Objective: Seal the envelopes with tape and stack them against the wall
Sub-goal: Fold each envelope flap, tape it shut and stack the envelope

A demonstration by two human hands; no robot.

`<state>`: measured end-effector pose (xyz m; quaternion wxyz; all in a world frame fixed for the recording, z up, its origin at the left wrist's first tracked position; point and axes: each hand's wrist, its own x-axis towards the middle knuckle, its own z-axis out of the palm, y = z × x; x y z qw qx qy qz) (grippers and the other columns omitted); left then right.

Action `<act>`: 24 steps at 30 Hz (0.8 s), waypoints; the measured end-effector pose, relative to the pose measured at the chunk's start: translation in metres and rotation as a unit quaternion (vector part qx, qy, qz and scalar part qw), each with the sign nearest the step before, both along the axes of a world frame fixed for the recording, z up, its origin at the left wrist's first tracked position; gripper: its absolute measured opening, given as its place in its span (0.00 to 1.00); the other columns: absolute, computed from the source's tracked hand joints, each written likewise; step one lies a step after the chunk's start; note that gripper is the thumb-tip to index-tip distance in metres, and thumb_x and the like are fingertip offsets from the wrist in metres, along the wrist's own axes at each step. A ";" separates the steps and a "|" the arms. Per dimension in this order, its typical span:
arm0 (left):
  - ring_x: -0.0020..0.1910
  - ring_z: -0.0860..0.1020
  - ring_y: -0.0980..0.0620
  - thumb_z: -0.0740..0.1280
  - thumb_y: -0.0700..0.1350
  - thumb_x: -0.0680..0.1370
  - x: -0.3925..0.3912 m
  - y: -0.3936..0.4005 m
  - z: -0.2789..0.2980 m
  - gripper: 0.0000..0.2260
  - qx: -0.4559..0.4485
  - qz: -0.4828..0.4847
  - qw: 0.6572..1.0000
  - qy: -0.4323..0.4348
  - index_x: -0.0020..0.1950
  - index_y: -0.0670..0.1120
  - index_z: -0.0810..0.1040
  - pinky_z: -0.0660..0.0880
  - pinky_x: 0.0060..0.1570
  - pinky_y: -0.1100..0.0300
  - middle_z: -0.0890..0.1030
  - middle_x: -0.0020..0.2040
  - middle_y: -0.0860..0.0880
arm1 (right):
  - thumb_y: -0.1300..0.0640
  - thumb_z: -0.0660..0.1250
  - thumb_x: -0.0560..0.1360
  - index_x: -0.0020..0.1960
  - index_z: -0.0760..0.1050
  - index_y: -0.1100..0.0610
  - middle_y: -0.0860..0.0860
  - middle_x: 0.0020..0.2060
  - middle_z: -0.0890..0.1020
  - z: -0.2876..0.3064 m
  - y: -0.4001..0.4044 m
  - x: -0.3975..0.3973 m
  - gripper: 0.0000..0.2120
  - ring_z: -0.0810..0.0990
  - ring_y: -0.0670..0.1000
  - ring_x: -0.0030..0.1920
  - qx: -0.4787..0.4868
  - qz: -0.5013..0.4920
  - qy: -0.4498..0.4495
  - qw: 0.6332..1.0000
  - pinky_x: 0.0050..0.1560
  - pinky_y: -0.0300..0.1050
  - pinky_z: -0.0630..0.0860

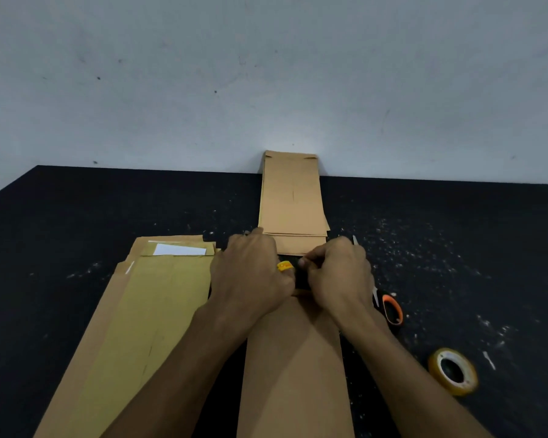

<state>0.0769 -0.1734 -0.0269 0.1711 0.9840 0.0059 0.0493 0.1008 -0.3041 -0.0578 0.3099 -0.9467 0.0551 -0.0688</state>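
A brown envelope [295,358] lies lengthwise in front of me, its far end under both hands. My left hand [250,273] grips a small tape roll [284,266], of which only a yellow bit shows between the fingers. My right hand [339,273] is curled right beside it, thumb and fingers pinched at the roll's free end; the tape itself is too clear to make out. Beyond the hands, a stack of brown envelopes [293,197] leans with its far end against the wall [266,74].
A pile of open envelopes [146,311] with a white sheet showing lies at the left. Orange-handled scissors [391,308] lie just right of my right wrist. A larger yellowish tape roll [453,371] sits at the lower right on the black table [76,210].
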 end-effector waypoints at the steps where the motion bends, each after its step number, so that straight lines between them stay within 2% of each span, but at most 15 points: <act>1: 0.53 0.78 0.48 0.71 0.54 0.75 0.001 0.000 -0.002 0.12 -0.008 0.002 1.000 0.006 0.49 0.46 0.81 0.78 0.46 0.53 0.80 0.52 0.48 | 0.53 0.72 0.77 0.48 0.85 0.50 0.52 0.47 0.84 -0.001 0.000 0.001 0.04 0.81 0.55 0.49 -0.007 0.004 -0.001 1.000 0.47 0.52 0.80; 2: 0.49 0.78 0.49 0.71 0.55 0.75 0.001 0.000 -0.003 0.12 -0.017 0.003 1.000 0.008 0.49 0.46 0.80 0.78 0.45 0.53 0.79 0.47 0.49 | 0.54 0.72 0.76 0.48 0.85 0.50 0.52 0.47 0.84 -0.001 0.000 0.002 0.04 0.81 0.55 0.49 -0.011 0.008 -0.004 1.000 0.47 0.52 0.80; 4: 0.46 0.77 0.51 0.72 0.55 0.75 0.002 0.002 -0.006 0.12 -0.032 0.005 0.999 0.003 0.47 0.47 0.79 0.78 0.44 0.54 0.78 0.43 0.50 | 0.53 0.73 0.75 0.49 0.85 0.51 0.53 0.46 0.83 -0.003 -0.001 0.004 0.04 0.81 0.55 0.48 -0.010 0.009 -0.004 1.000 0.48 0.52 0.81; 7: 0.44 0.77 0.52 0.73 0.56 0.74 0.003 0.004 -0.006 0.11 -0.044 0.004 0.999 0.001 0.46 0.49 0.79 0.79 0.43 0.54 0.78 0.42 0.51 | 0.50 0.76 0.73 0.50 0.84 0.53 0.53 0.45 0.82 -0.005 -0.002 0.007 0.09 0.80 0.53 0.47 -0.004 -0.004 -0.003 1.000 0.48 0.53 0.81; 10: 0.45 0.77 0.52 0.73 0.56 0.74 0.003 0.007 -0.008 0.11 -0.048 -0.001 0.999 -0.007 0.44 0.49 0.80 0.79 0.44 0.52 0.78 0.43 0.52 | 0.51 0.79 0.70 0.47 0.83 0.57 0.53 0.42 0.82 -0.005 -0.007 0.009 0.12 0.80 0.52 0.47 0.029 -0.013 -0.016 0.999 0.49 0.50 0.81; 13: 0.47 0.77 0.52 0.73 0.56 0.74 0.001 0.010 -0.010 0.11 -0.058 -0.014 0.998 -0.015 0.42 0.50 0.79 0.78 0.44 0.53 0.79 0.46 0.53 | 0.57 0.80 0.69 0.44 0.83 0.54 0.54 0.43 0.83 -0.004 -0.014 0.012 0.07 0.82 0.51 0.44 0.078 -0.016 -0.012 0.997 0.49 0.48 0.82; 14: 0.49 0.77 0.52 0.74 0.57 0.73 0.000 0.011 -0.008 0.11 -0.061 -0.017 0.998 -0.011 0.44 0.51 0.79 0.78 0.46 0.54 0.79 0.48 0.54 | 0.59 0.79 0.69 0.42 0.82 0.53 0.54 0.42 0.83 -0.005 -0.016 0.012 0.07 0.83 0.51 0.42 0.097 -0.014 -0.012 0.995 0.48 0.49 0.83; 16: 0.55 0.76 0.53 0.74 0.58 0.73 -0.001 0.014 -0.005 0.14 -0.075 -0.023 0.997 0.000 0.54 0.54 0.79 0.77 0.50 0.55 0.79 0.53 0.54 | 0.61 0.79 0.70 0.41 0.82 0.53 0.53 0.39 0.84 -0.003 -0.019 0.011 0.06 0.84 0.51 0.39 0.131 -0.006 -0.018 0.991 0.45 0.49 0.84; 18: 0.61 0.74 0.54 0.72 0.58 0.74 -0.001 0.021 0.002 0.20 -0.130 -0.040 0.991 -0.015 0.65 0.56 0.77 0.74 0.54 0.58 0.79 0.61 0.55 | 0.60 0.78 0.70 0.42 0.84 0.54 0.49 0.35 0.83 0.004 -0.020 0.008 0.04 0.83 0.46 0.37 0.141 0.019 -0.047 0.989 0.43 0.43 0.83; 20: 0.62 0.76 0.58 0.68 0.57 0.77 -0.004 0.026 0.016 0.21 -0.270 -0.074 0.959 -0.041 0.70 0.58 0.74 0.75 0.56 0.60 0.77 0.67 0.57 | 0.59 0.77 0.71 0.42 0.85 0.54 0.46 0.33 0.83 0.016 -0.017 0.004 0.02 0.82 0.43 0.36 0.159 0.049 -0.080 0.983 0.42 0.40 0.81; 21: 0.60 0.79 0.58 0.66 0.56 0.78 -0.006 0.027 0.024 0.20 -0.366 -0.087 0.925 -0.043 0.70 0.58 0.74 0.78 0.57 0.57 0.76 0.68 0.57 | 0.58 0.77 0.71 0.43 0.85 0.54 0.46 0.33 0.83 0.024 -0.015 0.002 0.02 0.82 0.44 0.36 0.189 0.066 -0.087 0.976 0.41 0.40 0.81; 24: 0.56 0.83 0.48 0.59 0.55 0.77 -0.011 0.028 0.042 0.21 -0.605 -0.097 0.790 -0.011 0.70 0.57 0.73 0.80 0.55 0.45 0.77 0.69 0.56 | 0.58 0.76 0.73 0.44 0.86 0.53 0.49 0.36 0.86 0.045 -0.009 -0.007 0.01 0.84 0.47 0.39 0.323 0.106 -0.064 0.938 0.39 0.42 0.80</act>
